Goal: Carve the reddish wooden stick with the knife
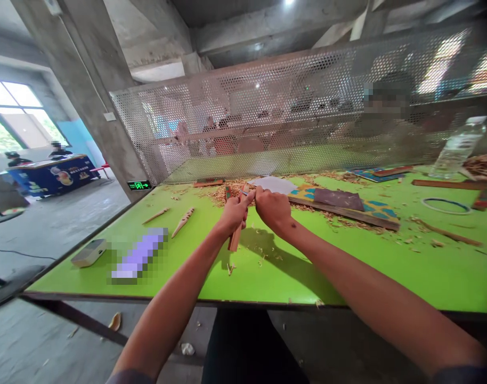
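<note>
The left hand (234,213) is over the middle of the green counter (203,266), its grip clamped around the wood (234,241). The wood slants in the grasp, its lower end sticking out below the palm toward the counter's near edge and its upper end showing above the fingers. The right hand (273,209) is just beside the left thumb, near the wood's upper end. Its grip is drawn together in a fist; whether it is clamped on anything cannot be told, as the inside is hidden.

Shavings (217,198) are strewn beyond and around the hands. Left of them lie a thin stick (156,215) and a thicker carved stick (183,222); nearer the left edge are a small box (89,253) and a blurred purple item (140,255). Past the right hand lies white paper (274,184), next to a yellow and blue board (381,209) with a brown sheet (339,199) on top. Farther right are a ring (446,206) and an upright bottle (459,148). A mesh screen (235,117) stands along the far side.
</note>
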Action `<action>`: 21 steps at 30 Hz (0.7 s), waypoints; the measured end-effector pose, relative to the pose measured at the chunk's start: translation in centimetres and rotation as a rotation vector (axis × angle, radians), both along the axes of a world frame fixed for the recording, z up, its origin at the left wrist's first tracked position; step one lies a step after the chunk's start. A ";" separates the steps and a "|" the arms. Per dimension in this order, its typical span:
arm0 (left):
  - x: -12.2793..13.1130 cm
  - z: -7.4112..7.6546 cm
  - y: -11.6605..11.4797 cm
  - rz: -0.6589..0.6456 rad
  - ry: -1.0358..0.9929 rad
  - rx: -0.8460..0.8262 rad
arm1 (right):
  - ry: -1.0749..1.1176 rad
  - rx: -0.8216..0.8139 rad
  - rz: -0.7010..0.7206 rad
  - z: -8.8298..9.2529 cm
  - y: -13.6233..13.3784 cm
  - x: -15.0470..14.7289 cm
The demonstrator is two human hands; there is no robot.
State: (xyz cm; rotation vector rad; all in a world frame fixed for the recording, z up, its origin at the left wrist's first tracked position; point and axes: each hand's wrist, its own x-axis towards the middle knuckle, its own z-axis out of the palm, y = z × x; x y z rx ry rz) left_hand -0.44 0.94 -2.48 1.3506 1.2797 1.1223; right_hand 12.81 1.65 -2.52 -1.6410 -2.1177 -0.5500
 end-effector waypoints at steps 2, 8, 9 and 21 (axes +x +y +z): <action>-0.6 -0.2 0.3 -0.042 0.015 0.013 | -0.019 -0.013 0.016 -0.1 0.1 0.2; -0.7 -0.7 0.6 -0.072 -0.013 0.115 | -0.031 -0.029 0.034 -0.6 0.1 0.4; -0.5 -0.7 0.6 -0.069 -0.010 0.121 | -0.032 -0.028 0.041 -0.6 0.1 0.3; 0.4 -1.5 0.5 -0.009 0.085 0.167 | 0.043 -0.037 -0.126 -0.6 1.9 2.8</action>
